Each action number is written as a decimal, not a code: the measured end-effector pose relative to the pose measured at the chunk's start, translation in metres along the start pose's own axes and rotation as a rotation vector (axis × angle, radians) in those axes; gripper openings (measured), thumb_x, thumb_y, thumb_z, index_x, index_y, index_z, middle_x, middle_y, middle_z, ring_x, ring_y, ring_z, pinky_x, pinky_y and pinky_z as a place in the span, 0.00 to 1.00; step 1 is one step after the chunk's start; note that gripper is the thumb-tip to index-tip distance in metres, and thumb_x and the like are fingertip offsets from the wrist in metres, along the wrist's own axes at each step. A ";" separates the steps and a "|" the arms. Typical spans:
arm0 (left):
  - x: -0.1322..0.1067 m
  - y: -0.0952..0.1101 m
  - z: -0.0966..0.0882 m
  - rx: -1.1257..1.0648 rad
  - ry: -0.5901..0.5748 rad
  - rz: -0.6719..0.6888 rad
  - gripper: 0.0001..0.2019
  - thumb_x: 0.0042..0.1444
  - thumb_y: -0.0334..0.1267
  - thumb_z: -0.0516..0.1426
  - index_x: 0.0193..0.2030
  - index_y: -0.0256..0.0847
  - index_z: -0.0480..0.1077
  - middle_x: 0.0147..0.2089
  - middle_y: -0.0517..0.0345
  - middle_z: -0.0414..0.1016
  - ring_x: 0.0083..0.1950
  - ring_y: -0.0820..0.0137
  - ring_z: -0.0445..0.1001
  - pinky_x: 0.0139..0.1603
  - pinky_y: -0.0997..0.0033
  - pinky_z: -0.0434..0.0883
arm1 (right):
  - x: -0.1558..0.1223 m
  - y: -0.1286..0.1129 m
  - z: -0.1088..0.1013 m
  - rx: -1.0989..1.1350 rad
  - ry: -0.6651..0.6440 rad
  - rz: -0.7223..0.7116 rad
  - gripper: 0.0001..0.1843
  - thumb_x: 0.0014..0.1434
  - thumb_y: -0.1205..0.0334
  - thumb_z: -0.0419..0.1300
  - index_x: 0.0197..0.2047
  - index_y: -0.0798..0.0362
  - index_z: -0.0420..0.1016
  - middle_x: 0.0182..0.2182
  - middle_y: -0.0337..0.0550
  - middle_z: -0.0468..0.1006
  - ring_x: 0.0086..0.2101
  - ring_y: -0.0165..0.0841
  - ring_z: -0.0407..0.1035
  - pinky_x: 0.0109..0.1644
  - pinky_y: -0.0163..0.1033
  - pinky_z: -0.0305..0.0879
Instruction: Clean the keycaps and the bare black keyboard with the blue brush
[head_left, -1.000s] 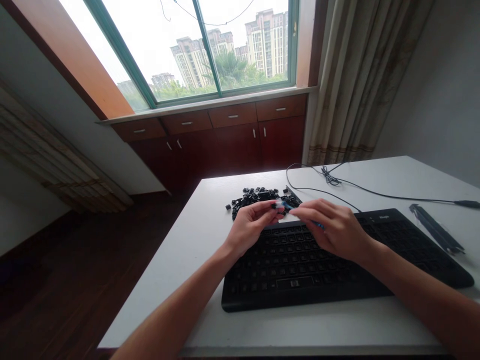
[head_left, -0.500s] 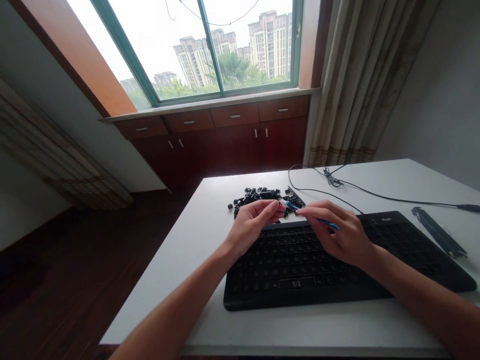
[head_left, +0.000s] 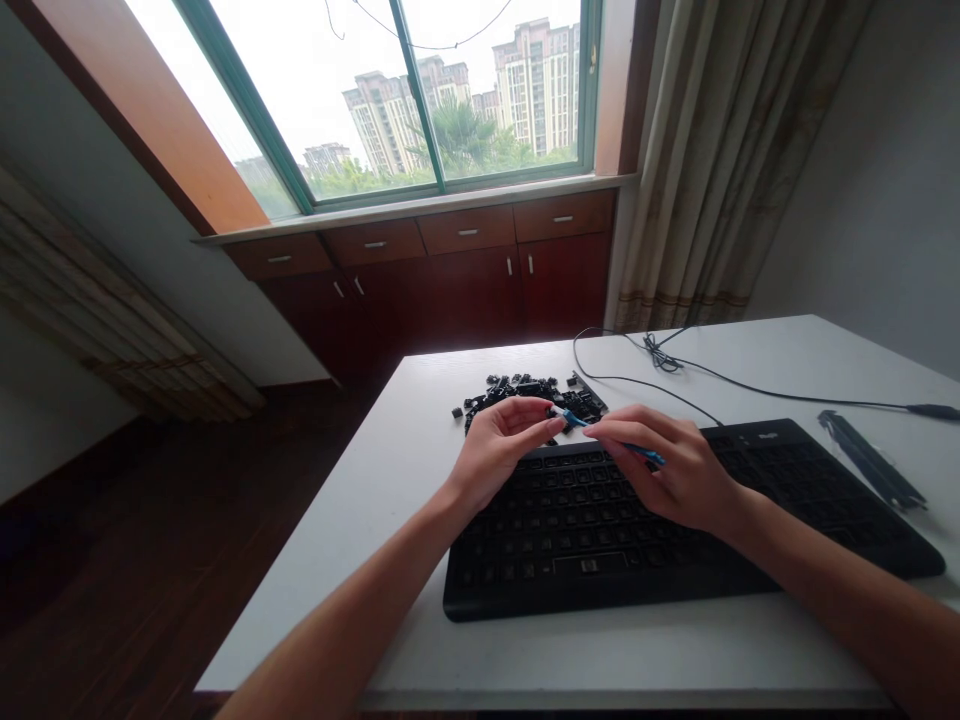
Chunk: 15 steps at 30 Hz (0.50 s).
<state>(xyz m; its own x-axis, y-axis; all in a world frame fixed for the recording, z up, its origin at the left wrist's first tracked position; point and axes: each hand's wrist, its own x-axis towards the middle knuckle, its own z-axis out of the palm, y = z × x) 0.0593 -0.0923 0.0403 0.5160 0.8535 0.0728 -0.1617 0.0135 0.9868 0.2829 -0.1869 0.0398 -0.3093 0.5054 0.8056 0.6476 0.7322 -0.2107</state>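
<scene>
Blue tool (head_left: 607, 437) slim, tip aimed left-away, pinched by right hand (head_left: 667, 470); left hand (head_left: 502, 445) fingertips close on tip.

Thin blue tool (head_left: 574, 420) held low above a black keyboard (head_left: 570, 560)

The blue tool is slim and pen-like, slanting down to the right. Its middle is gripped in the fingers of the right hand (head_left: 675, 475), and its far tip meets the pinched fingers of the left hand (head_left: 502, 450) (anything between them is too small to tell). The keyboard lies flat on the white desk (head_left: 390, 500).
</scene>
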 end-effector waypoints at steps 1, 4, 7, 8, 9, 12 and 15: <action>0.000 0.000 0.000 -0.005 -0.001 0.007 0.18 0.53 0.42 0.76 0.48 0.41 0.82 0.47 0.55 0.87 0.48 0.68 0.83 0.52 0.72 0.77 | 0.000 0.000 0.000 -0.001 0.011 0.013 0.19 0.66 0.76 0.61 0.58 0.52 0.75 0.45 0.46 0.81 0.42 0.31 0.78 0.46 0.37 0.75; 0.000 0.000 0.000 -0.001 -0.008 0.017 0.18 0.53 0.42 0.75 0.50 0.42 0.83 0.50 0.53 0.87 0.51 0.66 0.83 0.55 0.70 0.77 | 0.000 -0.002 -0.001 0.027 0.062 0.061 0.20 0.66 0.76 0.61 0.58 0.51 0.75 0.46 0.46 0.82 0.43 0.31 0.78 0.46 0.37 0.75; 0.000 0.001 0.001 0.010 0.001 0.005 0.18 0.53 0.44 0.75 0.49 0.42 0.84 0.48 0.53 0.87 0.49 0.65 0.84 0.56 0.67 0.77 | 0.002 -0.008 0.000 0.180 0.124 0.203 0.16 0.70 0.73 0.59 0.56 0.49 0.77 0.44 0.44 0.81 0.40 0.29 0.77 0.40 0.34 0.74; 0.000 0.002 0.001 0.014 0.003 0.002 0.19 0.52 0.44 0.75 0.49 0.42 0.84 0.47 0.53 0.88 0.49 0.64 0.84 0.56 0.66 0.77 | 0.003 -0.009 0.002 0.257 0.139 0.289 0.13 0.72 0.70 0.58 0.55 0.48 0.78 0.43 0.43 0.81 0.37 0.27 0.76 0.36 0.33 0.73; -0.001 0.002 0.001 0.017 0.005 0.000 0.19 0.52 0.44 0.76 0.49 0.42 0.85 0.47 0.52 0.88 0.49 0.64 0.84 0.57 0.65 0.77 | 0.004 -0.010 0.003 0.325 0.150 0.382 0.11 0.73 0.66 0.57 0.53 0.48 0.79 0.41 0.42 0.81 0.33 0.26 0.75 0.32 0.31 0.71; -0.001 0.003 0.002 0.037 0.009 -0.007 0.21 0.50 0.45 0.76 0.49 0.42 0.85 0.47 0.51 0.88 0.48 0.62 0.85 0.58 0.61 0.78 | 0.006 -0.010 0.008 0.358 0.175 0.599 0.11 0.74 0.57 0.58 0.49 0.50 0.80 0.37 0.41 0.81 0.27 0.24 0.70 0.27 0.31 0.67; -0.002 0.005 0.003 0.056 0.014 -0.011 0.21 0.50 0.44 0.76 0.50 0.42 0.85 0.46 0.52 0.88 0.48 0.63 0.85 0.57 0.62 0.79 | 0.006 -0.006 0.010 0.265 0.217 0.676 0.13 0.73 0.52 0.60 0.49 0.51 0.81 0.38 0.42 0.81 0.28 0.25 0.70 0.31 0.32 0.68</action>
<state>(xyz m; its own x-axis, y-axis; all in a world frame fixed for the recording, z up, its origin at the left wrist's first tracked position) 0.0595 -0.0957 0.0452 0.5055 0.8607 0.0607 -0.1084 -0.0064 0.9941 0.2698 -0.1834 0.0406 0.2571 0.8023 0.5387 0.4501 0.3939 -0.8014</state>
